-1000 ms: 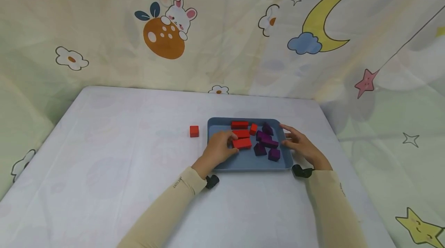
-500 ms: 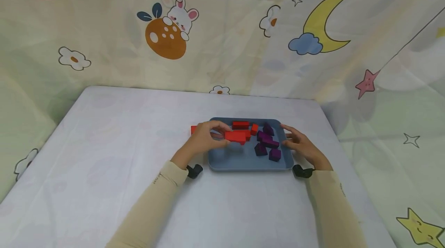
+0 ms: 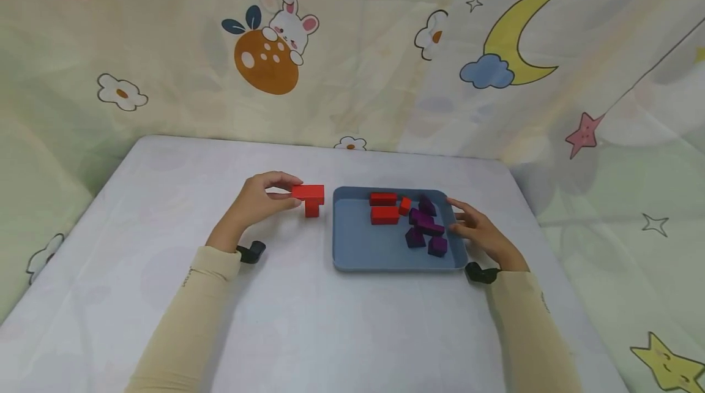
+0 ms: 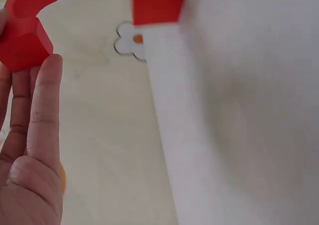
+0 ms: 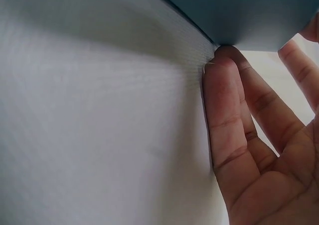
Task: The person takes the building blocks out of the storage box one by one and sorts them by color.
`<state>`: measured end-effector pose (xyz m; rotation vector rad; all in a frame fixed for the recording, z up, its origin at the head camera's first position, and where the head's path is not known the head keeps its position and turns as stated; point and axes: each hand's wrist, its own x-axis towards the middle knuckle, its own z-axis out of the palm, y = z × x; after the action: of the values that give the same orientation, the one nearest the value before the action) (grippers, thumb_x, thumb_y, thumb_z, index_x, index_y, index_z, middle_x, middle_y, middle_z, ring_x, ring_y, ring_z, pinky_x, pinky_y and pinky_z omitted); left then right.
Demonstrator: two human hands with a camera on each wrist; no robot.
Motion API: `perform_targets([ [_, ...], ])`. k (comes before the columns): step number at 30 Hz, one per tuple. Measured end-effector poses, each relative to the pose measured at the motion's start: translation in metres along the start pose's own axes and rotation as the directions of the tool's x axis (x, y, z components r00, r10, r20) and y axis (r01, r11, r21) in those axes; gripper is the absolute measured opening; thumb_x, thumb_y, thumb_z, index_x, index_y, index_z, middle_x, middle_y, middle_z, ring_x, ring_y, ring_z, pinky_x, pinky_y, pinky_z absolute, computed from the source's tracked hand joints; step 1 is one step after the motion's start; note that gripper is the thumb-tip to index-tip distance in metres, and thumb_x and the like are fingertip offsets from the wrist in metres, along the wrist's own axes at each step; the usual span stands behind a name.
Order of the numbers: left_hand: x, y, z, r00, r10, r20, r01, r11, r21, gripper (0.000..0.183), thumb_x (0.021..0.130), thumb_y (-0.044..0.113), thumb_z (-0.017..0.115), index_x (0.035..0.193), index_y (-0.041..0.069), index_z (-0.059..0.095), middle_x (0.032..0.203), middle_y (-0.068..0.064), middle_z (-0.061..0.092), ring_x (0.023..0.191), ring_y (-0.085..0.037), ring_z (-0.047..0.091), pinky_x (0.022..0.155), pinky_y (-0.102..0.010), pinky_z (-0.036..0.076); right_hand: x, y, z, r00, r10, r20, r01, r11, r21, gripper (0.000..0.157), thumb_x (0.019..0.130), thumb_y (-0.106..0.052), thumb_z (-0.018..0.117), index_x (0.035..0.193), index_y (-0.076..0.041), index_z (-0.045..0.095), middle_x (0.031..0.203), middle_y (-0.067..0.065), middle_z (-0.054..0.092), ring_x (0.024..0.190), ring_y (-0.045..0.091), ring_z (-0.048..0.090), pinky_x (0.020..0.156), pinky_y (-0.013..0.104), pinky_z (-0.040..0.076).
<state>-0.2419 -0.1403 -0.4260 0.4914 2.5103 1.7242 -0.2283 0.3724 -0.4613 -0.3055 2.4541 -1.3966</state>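
Observation:
My left hand (image 3: 250,202) pinches a red arch block (image 3: 308,192) between thumb and fingers, left of the tray. The left wrist view shows the curved cut-out in this arch block (image 4: 27,48). In the head view it overlaps the top of a red cube (image 3: 312,209) standing on the table; the same cube (image 4: 157,3) appears apart from it in the left wrist view. My right hand (image 3: 484,235) rests at the right end of the blue-grey tray (image 3: 352,252), fingers loosely extended. Its fingertips (image 5: 222,75) lie along the table right at the tray's outer wall.
Inside the tray, two long red blocks (image 3: 384,215) and a small red block (image 3: 404,205) lie left of several purple blocks (image 3: 426,228). The white-covered table (image 3: 209,166) backs onto a printed cloth (image 3: 358,74).
My left hand has lifted the red arch block out of the tray and carried it left to the red cube. The right hand stays at the tray's right end.

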Motion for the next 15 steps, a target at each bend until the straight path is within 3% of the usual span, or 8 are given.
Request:
perform_targets([
  [4, -0.007, -0.013, -0.016, 0.999, -0.019, -0.027, 0.021, 0.998, 0.054, 0.037, 0.085, 0.016, 0.080, 0.121, 0.012, 0.071, 0.118, -0.005, 0.066, 0.110, -0.020, 0.060, 0.091, -0.030, 0.054, 0.000, 0.000, -0.001, 1.000, 0.004, -0.001, -0.004, 1.000, -0.002, 0.067, 0.102, -0.020, 0.059, 0.159, -0.017, 0.025, 0.146, 0.030, 0.044, 0.135, 0.042, 0.039, 0.104, 0.054, 0.041],
  [8, -0.011, -0.023, -0.024, 0.995, -0.081, -0.051, 0.087, 0.986, 0.139, 0.033, 0.087, 0.014, 0.078, 0.120, 0.015, 0.071, 0.117, -0.006, 0.066, 0.112, -0.022, 0.059, 0.093, -0.038, 0.054, -0.001, -0.002, -0.001, 1.000, 0.005, -0.003, -0.005, 1.000, -0.005, 0.067, 0.102, -0.021, 0.059, 0.159, -0.017, 0.025, 0.144, 0.030, 0.045, 0.134, 0.042, 0.041, 0.105, 0.057, 0.040],
  [15, -0.010, -0.038, -0.026, 0.978, -0.207, 0.001, 0.199, 0.942, 0.269, 0.033, 0.088, 0.013, 0.073, 0.120, 0.017, 0.069, 0.119, -0.009, 0.067, 0.121, -0.029, 0.052, 0.100, -0.050, 0.042, -0.002, -0.002, -0.001, 1.000, -0.014, 0.004, 0.014, 1.000, -0.010, 0.066, 0.102, -0.018, 0.058, 0.159, -0.014, 0.024, 0.144, 0.030, 0.045, 0.127, 0.036, 0.047, 0.097, 0.031, 0.047],
])
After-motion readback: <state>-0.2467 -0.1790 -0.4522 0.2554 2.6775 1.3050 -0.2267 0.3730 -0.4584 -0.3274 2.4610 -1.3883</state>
